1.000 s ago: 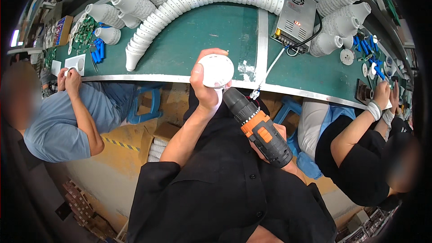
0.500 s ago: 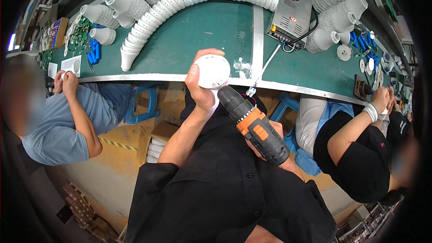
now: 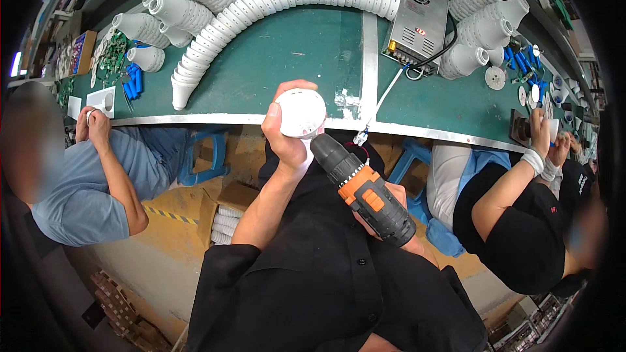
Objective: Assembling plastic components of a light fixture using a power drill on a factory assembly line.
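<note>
My left hand (image 3: 285, 137) is wrapped round a white lamp housing (image 3: 300, 113), its round flat face turned up, just off the near edge of the bench. In my right hand (image 3: 391, 203) is a black and orange cordless drill (image 3: 367, 190), pointing up and to the left. The drill's chuck end lies against or very close to the lower right rim of the housing; the bit tip is hidden. Most of my right hand's fingers are behind the drill body.
A long curved row of nested white housings (image 3: 218, 32) lies on the green bench (image 3: 293, 52). A metal power supply (image 3: 417, 19) with cables stands right of centre. Co-workers sit on both sides, one at the left (image 3: 91, 176), one at the right (image 3: 515, 215). Blue cylinders (image 3: 134, 83) lie at left.
My left hand with the housing and my right hand with the drill have shifted slightly left and down in view. The right co-worker's hands have moved up to a white part.
</note>
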`<state>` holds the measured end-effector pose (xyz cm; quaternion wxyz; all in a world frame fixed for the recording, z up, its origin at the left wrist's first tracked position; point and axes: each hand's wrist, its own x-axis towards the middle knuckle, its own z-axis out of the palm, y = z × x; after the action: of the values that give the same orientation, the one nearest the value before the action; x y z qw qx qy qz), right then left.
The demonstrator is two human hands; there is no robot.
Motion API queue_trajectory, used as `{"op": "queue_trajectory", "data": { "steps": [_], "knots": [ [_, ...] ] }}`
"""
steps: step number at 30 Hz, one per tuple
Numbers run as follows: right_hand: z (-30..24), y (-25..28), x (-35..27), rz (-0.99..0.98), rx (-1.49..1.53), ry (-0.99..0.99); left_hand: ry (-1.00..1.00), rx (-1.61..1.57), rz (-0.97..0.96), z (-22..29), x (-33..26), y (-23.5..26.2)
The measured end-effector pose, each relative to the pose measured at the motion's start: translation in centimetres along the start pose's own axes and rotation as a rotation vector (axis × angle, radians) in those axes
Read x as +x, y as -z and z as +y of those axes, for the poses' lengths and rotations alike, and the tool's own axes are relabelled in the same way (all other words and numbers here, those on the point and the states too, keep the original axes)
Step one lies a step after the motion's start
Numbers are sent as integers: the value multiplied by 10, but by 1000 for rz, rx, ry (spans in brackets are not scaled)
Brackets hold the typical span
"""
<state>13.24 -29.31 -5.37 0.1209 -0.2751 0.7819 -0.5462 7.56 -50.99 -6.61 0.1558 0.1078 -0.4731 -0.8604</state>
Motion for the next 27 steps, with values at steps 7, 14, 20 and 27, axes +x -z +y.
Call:
{"op": "queue_trajectory", "data": {
  "steps": [7,14,20,27],
  "knots": [
    [-1,-1,-2,-2,3,-24,6,-13,13,3,1,1],
    [-2,0,-2,-8,7,10,-7,20,19,2,3,5],
    [-3,-1,0,-9,27,18,-14,7,40,2,5,7],
    [-3,-1,-3,-10,40,-19,-31,-45,-4,5,7,11]
  ]
}}
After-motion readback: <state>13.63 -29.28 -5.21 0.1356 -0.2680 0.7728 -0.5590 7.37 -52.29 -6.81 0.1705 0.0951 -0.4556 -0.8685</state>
